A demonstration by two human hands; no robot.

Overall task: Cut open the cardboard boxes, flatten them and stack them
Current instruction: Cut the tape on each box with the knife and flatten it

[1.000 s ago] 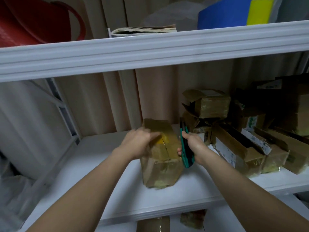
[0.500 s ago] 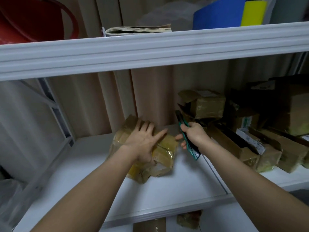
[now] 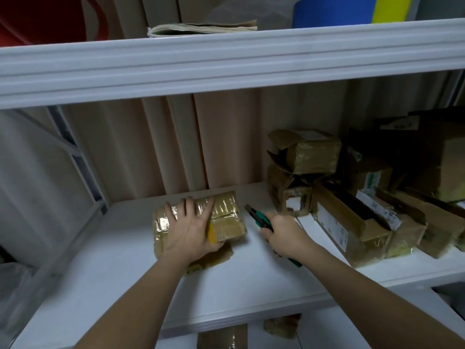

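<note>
Left hand (image 3: 187, 229) lies flat, fingers spread, pressing a flattened brown tape-wrapped cardboard box (image 3: 226, 217) onto the white shelf board (image 3: 113, 273); right hand (image 3: 285, 236) grips a green-handled utility knife (image 3: 258, 219) just beside it; unopened brown cardboard boxes (image 3: 352, 222) stand at right.

Pretty dim overall, kind of a murky indoor look with a warm-greenish cast. The front edge of the upper shelf (image 3: 226, 64) catches the most light and reads pale grey-white, while the space under it falls into shade. The far right corner, around the pile of cardboard boxes (image 3: 372, 187), goes nearly black and detail gets lost there. Tape on the flattened box (image 3: 226, 212) throws small shiny glints. Wide-angle lens bends the shelf lines near the edges. The whole frame is soft, and the right hand (image 3: 284, 235) looks slightly smeared.
</note>
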